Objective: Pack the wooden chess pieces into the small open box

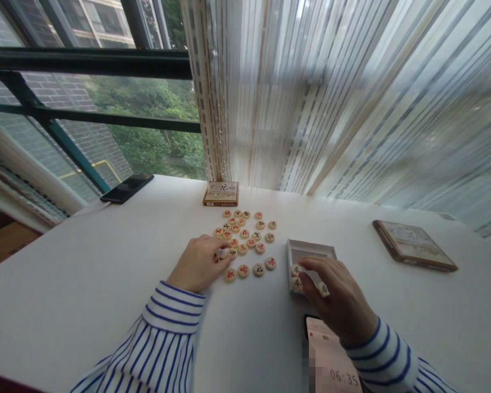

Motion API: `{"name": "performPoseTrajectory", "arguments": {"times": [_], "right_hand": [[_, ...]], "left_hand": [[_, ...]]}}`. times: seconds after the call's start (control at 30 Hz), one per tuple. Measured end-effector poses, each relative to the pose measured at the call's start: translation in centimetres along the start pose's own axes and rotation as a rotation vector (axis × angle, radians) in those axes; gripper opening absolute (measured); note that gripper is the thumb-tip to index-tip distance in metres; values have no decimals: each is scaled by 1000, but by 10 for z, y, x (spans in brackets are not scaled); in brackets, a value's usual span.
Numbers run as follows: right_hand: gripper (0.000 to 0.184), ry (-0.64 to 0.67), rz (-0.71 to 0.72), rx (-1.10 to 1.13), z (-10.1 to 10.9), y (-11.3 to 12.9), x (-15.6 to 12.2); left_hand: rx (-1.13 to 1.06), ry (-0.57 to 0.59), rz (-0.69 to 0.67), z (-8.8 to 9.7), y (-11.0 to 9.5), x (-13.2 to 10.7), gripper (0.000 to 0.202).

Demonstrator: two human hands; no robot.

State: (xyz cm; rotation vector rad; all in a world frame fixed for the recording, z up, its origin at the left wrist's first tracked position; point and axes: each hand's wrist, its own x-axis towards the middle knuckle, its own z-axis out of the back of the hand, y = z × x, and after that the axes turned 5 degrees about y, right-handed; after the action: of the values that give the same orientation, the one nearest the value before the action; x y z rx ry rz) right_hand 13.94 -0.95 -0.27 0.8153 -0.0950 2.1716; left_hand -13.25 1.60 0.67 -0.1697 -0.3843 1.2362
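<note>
Round wooden Chinese chess pieces (244, 233) with red or black characters lie loosely spread on the white table. My left hand (200, 263) is at the left side of this group, thumb and forefinger closed round a black-lettered piece (232, 252). Over a small pale open box (289, 251) to the right is my right hand (337, 289). Its thumb and forefinger pinch at a black-lettered piece (295, 269) near the box's left wall. Another piece (297, 283) lies just below that one, and one more (323, 289) shows partly under my right hand, which hides much of the box.
A phone (331, 355) showing a timer lies below the box, partly under my right wrist. A flat brown-edged box (415, 245) is at the right, a smaller one (221, 194) at the back. Another dark phone (127, 188) with a cable rests by the window.
</note>
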Motion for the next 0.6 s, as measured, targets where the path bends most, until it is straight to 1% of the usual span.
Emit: {"name": "performPoseTrajectory", "arguments": {"times": [0.1, 0.23, 0.5, 0.6], "right_hand": [[15, 3, 6, -1, 0, 2, 1], [14, -3, 4, -5, 1, 1, 0], [15, -12, -2, -9, 3, 1, 0], [15, -21, -1, -9, 4, 2, 1]], "left_hand": [[35, 22, 34, -2, -4, 1, 22], [73, 42, 44, -4, -9, 2, 21], [78, 55, 56, -5, -10, 3, 22], [61, 19, 47, -4, -9, 3, 20]]}}
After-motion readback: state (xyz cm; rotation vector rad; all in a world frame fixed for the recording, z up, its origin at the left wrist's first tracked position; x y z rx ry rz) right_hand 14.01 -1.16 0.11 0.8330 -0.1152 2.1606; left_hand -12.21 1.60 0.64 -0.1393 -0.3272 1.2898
